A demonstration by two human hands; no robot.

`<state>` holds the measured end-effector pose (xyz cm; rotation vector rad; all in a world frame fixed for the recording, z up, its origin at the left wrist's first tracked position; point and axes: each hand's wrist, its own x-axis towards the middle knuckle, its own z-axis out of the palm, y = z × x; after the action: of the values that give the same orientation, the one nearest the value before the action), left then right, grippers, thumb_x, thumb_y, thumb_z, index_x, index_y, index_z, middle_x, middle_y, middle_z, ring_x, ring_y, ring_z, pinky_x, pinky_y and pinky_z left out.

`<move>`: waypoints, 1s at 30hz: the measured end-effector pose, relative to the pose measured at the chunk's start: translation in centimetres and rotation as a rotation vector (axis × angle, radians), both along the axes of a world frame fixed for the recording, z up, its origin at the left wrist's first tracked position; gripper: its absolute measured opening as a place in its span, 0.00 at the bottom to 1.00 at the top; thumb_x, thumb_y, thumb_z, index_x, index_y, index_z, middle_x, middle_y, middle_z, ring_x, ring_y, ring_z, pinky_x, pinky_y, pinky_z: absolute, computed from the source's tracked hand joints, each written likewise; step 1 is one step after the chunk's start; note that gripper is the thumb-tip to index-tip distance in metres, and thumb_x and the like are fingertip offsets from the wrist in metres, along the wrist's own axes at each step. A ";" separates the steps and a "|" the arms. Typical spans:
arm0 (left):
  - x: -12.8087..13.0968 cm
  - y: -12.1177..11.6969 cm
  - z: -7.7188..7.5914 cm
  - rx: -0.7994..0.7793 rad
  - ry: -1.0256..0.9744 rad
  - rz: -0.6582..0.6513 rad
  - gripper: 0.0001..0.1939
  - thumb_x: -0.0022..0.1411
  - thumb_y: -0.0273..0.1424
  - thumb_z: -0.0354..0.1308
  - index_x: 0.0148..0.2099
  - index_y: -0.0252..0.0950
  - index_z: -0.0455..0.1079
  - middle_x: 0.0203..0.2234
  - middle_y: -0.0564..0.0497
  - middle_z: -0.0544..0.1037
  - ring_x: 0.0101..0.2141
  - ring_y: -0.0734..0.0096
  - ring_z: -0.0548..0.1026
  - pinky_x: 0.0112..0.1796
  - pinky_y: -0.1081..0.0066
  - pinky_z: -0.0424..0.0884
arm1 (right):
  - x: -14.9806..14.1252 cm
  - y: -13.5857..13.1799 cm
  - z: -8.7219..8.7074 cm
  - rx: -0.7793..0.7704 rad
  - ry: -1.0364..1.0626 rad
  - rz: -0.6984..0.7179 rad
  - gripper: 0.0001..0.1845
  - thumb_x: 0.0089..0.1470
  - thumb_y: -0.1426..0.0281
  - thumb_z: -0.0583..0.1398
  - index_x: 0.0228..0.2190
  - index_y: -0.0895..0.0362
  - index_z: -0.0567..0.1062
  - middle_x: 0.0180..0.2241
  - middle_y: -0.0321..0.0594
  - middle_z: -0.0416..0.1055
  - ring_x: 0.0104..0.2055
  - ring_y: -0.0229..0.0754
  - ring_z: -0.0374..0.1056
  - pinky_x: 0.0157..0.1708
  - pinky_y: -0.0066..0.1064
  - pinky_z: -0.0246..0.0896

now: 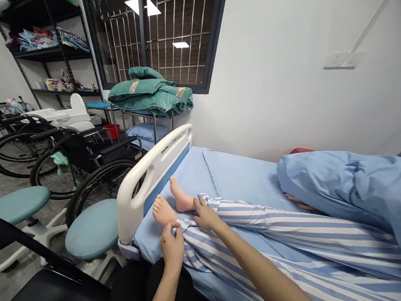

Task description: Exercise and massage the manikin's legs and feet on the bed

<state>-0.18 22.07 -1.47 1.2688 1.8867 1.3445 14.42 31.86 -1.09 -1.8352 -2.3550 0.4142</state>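
A white plastic bed footboard (153, 173) stands at the bed's end. Close to it lie a pink rubbery doll foot (162, 211) and a second pink foot (180, 196). The left hand (172, 246) pinches the cuff of a blue-and-white striped cloth pant leg (213, 257), just by the first foot. The right hand (206, 214) pinches the cuff of the other striped pant leg (280, 228), by the second foot. Both legs run long, away from the footboard. The left hand is nearer to it.
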 end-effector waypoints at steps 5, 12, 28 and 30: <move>0.0 0.1 -0.1 -0.006 -0.045 -0.026 0.09 0.52 0.31 0.48 0.32 0.36 0.69 0.33 0.47 0.77 0.39 0.61 0.73 0.42 0.65 0.66 | -0.1 0.3 -0.5 -0.011 0.022 0.007 0.41 0.45 0.74 0.52 0.61 0.70 0.47 0.64 0.57 0.38 0.58 0.51 0.55 0.51 0.32 0.51; 0.2 0.3 -0.4 0.048 -0.064 -0.028 0.09 0.51 0.30 0.49 0.31 0.37 0.69 0.32 0.48 0.78 0.38 0.63 0.73 0.42 0.65 0.65 | -0.1 1.7 -0.1 -0.033 0.063 0.047 0.37 0.47 0.75 0.50 0.60 0.69 0.49 0.62 0.56 0.44 0.62 0.47 0.46 0.56 0.33 0.44; 0.2 0.6 -1.2 0.014 -0.105 -0.116 0.09 0.52 0.29 0.48 0.31 0.36 0.69 0.31 0.48 0.77 0.38 0.63 0.73 0.43 0.65 0.64 | 0.4 1.2 -0.9 -0.076 0.054 0.099 0.43 0.44 0.76 0.52 0.61 0.70 0.44 0.64 0.57 0.32 0.62 0.53 0.47 0.57 0.40 0.47; 0.2 0.7 -1.2 0.013 -0.113 -0.117 0.09 0.51 0.29 0.48 0.31 0.36 0.69 0.31 0.48 0.77 0.37 0.63 0.73 0.42 0.65 0.64 | 0.2 1.5 -1.3 -0.098 0.122 0.073 0.44 0.43 0.77 0.51 0.61 0.72 0.43 0.64 0.58 0.31 0.64 0.52 0.40 0.59 0.40 0.43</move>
<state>0.02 22.72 -2.65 1.2621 1.7033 1.3407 14.62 33.32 -2.37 -1.7137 -2.3629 0.6418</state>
